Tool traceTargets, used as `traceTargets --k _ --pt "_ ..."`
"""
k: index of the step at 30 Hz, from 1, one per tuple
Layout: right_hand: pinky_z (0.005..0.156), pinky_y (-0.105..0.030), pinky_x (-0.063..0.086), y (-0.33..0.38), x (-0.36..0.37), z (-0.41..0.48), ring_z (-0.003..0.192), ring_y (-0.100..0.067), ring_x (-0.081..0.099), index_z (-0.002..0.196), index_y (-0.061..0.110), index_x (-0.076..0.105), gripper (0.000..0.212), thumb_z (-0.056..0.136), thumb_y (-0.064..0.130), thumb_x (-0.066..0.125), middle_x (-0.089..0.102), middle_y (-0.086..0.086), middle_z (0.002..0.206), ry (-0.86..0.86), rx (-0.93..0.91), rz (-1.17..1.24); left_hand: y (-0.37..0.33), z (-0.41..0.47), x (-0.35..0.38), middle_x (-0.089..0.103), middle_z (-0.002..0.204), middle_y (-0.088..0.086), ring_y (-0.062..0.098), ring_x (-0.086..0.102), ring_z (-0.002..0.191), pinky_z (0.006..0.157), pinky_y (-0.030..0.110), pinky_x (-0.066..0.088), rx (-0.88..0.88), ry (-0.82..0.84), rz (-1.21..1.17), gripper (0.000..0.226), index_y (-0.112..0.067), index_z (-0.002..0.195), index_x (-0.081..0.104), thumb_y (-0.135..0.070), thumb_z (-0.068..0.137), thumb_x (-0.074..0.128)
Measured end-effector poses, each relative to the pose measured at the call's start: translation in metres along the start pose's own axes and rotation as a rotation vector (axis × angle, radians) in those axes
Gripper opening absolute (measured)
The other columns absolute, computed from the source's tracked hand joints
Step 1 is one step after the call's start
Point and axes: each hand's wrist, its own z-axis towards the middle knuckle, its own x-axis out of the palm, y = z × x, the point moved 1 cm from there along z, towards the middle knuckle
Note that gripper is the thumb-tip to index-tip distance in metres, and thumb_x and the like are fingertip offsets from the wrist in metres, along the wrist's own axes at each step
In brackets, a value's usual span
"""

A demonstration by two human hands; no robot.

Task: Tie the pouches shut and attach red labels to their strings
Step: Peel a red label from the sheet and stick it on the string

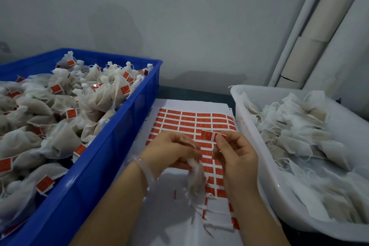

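Our right hand (237, 154) pinches a red label (206, 135) at its fingertips, the label jutting left above the gap between our hands. Our left hand (171, 150) curls round the top of a blurred white pouch (194, 177) hanging just below the label. Beneath lies the label sheet (185, 120), between a blue crate (111, 146) of labelled pouches (60, 106) and a white tub (251, 126) of plain pouches (295, 132).
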Motion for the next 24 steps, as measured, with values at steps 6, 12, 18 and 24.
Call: traceTargets --k 6,12,18,24 --pt "0.061 -0.027 0.058 -0.001 0.0 -0.001 0.07 -0.019 0.07 0.087 0.02 0.064 0.032 0.065 0.042 0.062 0.072 0.005 0.081 0.009 -0.008 0.01 0.025 -0.002 -0.006 0.073 0.084 0.01 0.025 0.071 0.08 0.066 0.029 0.057 0.027 0.094 -0.218 0.006 -0.016 0.069 0.076 -0.019 0.069 0.07" --pt "0.062 -0.023 0.057 -0.004 0.003 -0.004 0.076 -0.013 0.07 0.089 0.024 0.064 0.032 0.064 0.045 0.061 0.072 0.012 0.085 0.014 0.012 -0.012 0.024 0.0 -0.01 0.073 0.083 0.007 0.024 0.071 0.078 0.062 0.028 0.057 0.145 -0.083 -0.298 0.007 -0.013 0.074 0.071 -0.007 0.076 0.07" --pt "0.066 -0.028 0.058 -0.005 0.004 -0.006 0.077 -0.016 0.07 0.087 0.023 0.064 0.031 0.063 0.042 0.062 0.071 0.011 0.083 0.036 0.06 0.032 0.025 0.0 -0.005 0.073 0.083 0.01 0.026 0.072 0.078 0.063 0.031 0.058 0.168 -0.107 -0.324 0.018 -0.01 0.077 0.053 -0.011 0.074 0.071" --pt "0.07 -0.034 0.058 -0.009 0.0 -0.001 0.079 -0.018 0.071 0.089 0.022 0.064 0.032 0.063 0.04 0.063 0.073 0.01 0.085 0.009 0.1 0.094 0.029 0.001 -0.003 0.074 0.091 0.001 0.023 0.071 0.085 0.075 0.037 0.058 0.178 -0.101 -0.294 0.012 -0.017 0.082 0.073 -0.015 0.07 0.072"
